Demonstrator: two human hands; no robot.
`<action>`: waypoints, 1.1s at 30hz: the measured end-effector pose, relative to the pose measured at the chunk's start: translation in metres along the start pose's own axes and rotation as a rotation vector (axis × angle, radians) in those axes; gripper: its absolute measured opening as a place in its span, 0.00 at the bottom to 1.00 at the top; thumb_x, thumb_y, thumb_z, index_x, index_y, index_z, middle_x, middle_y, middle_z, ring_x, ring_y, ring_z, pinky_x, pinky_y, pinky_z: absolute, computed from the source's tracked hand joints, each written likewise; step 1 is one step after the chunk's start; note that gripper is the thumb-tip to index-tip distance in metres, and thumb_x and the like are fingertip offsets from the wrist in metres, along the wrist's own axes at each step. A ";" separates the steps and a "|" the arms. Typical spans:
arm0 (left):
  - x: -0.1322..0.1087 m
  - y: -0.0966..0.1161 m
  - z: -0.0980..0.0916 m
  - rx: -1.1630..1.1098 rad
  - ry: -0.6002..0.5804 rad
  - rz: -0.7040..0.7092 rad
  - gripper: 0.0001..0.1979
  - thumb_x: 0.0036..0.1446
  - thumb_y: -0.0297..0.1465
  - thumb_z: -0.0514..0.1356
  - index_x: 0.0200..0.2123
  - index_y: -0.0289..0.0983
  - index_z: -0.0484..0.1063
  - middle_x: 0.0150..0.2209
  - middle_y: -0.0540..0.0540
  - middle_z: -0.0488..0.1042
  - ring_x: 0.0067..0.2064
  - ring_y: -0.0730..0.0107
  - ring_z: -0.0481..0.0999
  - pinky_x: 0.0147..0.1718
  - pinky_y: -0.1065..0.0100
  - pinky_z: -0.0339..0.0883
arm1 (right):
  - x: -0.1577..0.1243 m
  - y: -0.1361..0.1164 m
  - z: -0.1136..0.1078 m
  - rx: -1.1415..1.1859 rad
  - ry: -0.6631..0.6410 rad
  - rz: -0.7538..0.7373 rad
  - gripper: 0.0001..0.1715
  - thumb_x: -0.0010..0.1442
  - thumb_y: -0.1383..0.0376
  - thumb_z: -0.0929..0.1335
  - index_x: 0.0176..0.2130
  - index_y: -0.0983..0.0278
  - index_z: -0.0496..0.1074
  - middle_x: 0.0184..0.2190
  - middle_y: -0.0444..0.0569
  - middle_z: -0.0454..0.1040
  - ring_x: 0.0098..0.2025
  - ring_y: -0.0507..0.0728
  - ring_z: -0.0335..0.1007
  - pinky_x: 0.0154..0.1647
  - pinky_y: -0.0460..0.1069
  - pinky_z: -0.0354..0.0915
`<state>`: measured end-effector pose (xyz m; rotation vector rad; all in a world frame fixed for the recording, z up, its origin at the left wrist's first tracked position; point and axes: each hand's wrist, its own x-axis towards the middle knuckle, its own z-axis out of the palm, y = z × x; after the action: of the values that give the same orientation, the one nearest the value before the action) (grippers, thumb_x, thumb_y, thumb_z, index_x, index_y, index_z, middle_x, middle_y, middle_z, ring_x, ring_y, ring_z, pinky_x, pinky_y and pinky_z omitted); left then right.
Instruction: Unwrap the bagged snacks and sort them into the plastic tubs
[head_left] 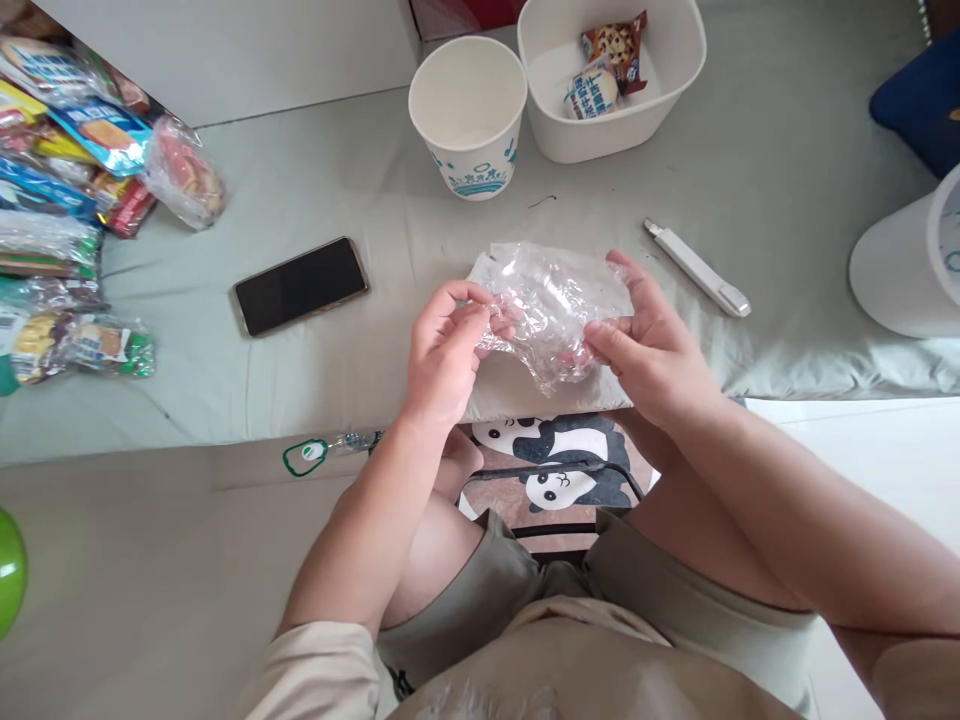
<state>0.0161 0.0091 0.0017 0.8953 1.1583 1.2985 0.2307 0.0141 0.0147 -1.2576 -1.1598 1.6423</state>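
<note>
The clear wrapper spans between the half-closed hands, each pinching one side.

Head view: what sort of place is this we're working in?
Probably a room in a home, though I can't be certain: a cloth-covered surface bears a pile of packaged snacks and a phone, with a panda-print item below its edge.

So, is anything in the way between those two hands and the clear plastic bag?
Nothing visible is: the left hand and right hand both hold the clear plastic bag directly. The phone lies off to the left and the white cutter to the right, both apart from it.
</note>
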 end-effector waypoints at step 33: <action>0.002 0.018 -0.030 -0.022 -0.460 -0.149 0.34 0.47 0.30 0.76 0.55 0.50 0.67 0.50 0.49 0.78 0.37 0.72 0.81 0.37 0.67 0.78 | 0.001 -0.032 -0.022 -0.319 -0.312 -0.090 0.22 0.59 0.50 0.77 0.28 0.62 0.72 0.19 0.43 0.69 0.21 0.50 0.61 0.21 0.47 0.56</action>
<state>-0.0175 0.0092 0.0115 1.0065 0.8282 0.9190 0.2532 0.0290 0.0422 -1.1423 -1.6995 1.6711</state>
